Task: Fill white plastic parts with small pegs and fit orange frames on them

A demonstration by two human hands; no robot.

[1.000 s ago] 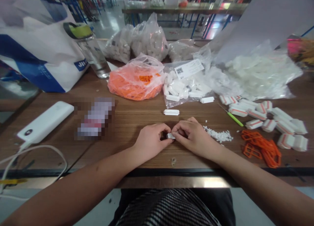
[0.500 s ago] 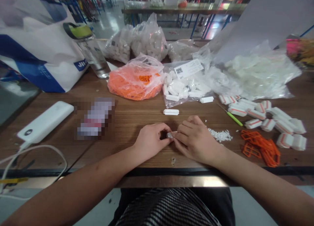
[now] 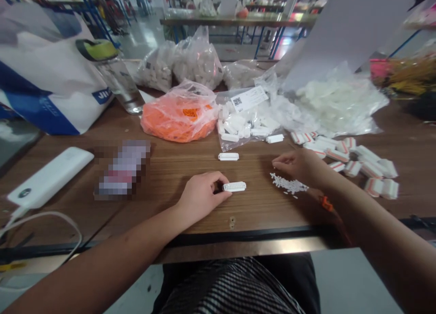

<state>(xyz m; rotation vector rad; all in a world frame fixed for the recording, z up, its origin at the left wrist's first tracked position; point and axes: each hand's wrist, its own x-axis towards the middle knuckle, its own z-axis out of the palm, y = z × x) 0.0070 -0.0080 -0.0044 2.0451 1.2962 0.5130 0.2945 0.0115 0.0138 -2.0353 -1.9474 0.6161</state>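
Observation:
A white connector housing with rows of small holes lies at the front middle of the table. My left hand pinches its left end between thumb and fingers. Off to the right, my right hand hovers at the far edge of a heap of tiny white pieces, its fingertips pressed together. A white speck shows at those fingertips, but I cannot make out whether they hold it. Another white housing lies just beyond the held one.
White housings with orange stripes are heaped at right. Behind stand a bag of orange parts, a bag of white housings and a bag of pale parts. At left are a power bank, a blurred-out flat object and a bottle.
My right hand has left the housing and moved right to the tiny white pieces. My left hand keeps its hold on the housing, whose holed face now shows. The view has shifted slightly.

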